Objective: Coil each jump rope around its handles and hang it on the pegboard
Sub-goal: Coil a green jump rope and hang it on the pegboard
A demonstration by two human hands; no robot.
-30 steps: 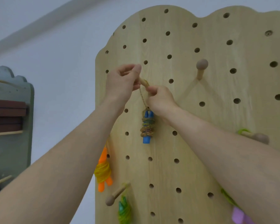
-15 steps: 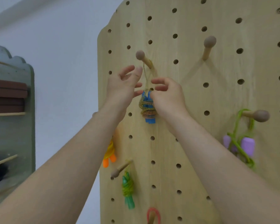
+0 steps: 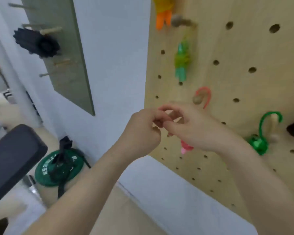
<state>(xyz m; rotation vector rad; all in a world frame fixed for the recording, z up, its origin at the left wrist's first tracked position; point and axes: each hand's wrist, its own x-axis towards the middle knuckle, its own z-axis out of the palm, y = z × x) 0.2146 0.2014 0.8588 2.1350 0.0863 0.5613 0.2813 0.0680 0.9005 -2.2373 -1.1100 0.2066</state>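
Note:
The wooden pegboard (image 3: 255, 175) fills the right side. Hanging on its pegs are an orange-handled rope (image 3: 163, 17), a green and teal coiled rope (image 3: 182, 65), a red rope (image 3: 205, 95) with its pink handle end (image 3: 185, 149) showing below my right hand, and a dark green rope (image 3: 260, 145). My left hand (image 3: 143, 133) and my right hand (image 3: 195, 131) meet in front of the board's lower left, fingertips touching. The left hand's fingers are curled in; the right hand's are loosely bent. I see nothing held in either hand. The blue-handled rope is out of view.
A grey-green board (image 3: 66, 65) with wooden pegs and a black object (image 3: 37, 43) hangs on the white wall to the left. On the floor lie a green weight plate (image 3: 46, 170) with a black strap and a dark padded bench (image 3: 12, 160).
Both hands let go of the blue-handled rope, left hanging on its peg. My view and hands dropped to the board's lower part, and the hands came together.

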